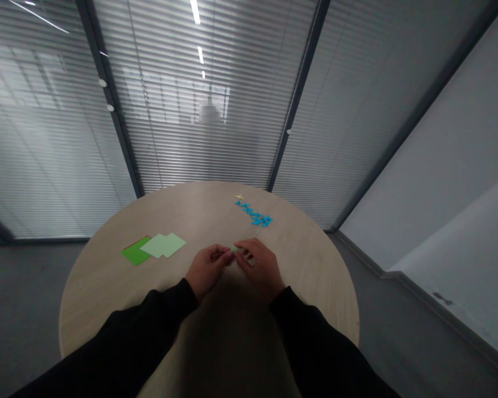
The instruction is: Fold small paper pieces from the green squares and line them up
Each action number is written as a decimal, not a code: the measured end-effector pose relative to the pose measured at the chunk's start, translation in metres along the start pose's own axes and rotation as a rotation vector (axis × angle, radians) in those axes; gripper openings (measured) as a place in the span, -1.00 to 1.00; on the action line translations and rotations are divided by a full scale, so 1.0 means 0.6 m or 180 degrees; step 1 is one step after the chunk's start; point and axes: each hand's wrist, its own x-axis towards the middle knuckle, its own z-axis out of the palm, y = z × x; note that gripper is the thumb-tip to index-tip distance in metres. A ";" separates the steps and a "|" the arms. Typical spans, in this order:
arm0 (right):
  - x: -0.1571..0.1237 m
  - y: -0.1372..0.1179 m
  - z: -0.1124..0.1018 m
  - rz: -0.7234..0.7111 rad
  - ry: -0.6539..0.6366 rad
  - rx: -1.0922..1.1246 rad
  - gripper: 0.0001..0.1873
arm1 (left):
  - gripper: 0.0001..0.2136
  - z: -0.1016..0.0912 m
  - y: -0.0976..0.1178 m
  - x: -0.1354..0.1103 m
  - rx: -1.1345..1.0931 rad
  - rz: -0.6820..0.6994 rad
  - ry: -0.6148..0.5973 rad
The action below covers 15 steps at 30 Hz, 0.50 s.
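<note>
Left hand (207, 271), right hand (259, 268) pinching small pale-green paper piece (234, 249) between fingertips, raised above round pale-wood worktop (299, 260) for two-handed control; loose green paper squares (153, 249) within reach.

Overall exposure: dim, grey, low in contrast. Main source: diffuse daylight through slatted blinds (170, 149) at the far side. Ceiling strip lights (196, 12) present only as thin reflections, with slight glare at top centre. Soft shadow (228, 337) across the near part of the round tabletop (199, 213), below the left hand (208, 271) and right hand (260, 269). Strong wide-angle curvature toward the left and right edges. Pixelated blur patch (209, 113) at far centre.
</note>
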 end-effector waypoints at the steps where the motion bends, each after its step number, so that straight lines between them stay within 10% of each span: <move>1: 0.001 -0.001 -0.001 -0.0038 0.0019 -0.0085 -0.87 | -0.69 0.000 -0.001 0.000 -0.0029 -0.0036 -0.0015; 15: 0.001 0.004 0.007 0.0529 -0.0102 0.0317 -0.94 | -0.71 -0.001 -0.001 -0.002 -0.0061 -0.0127 0.0089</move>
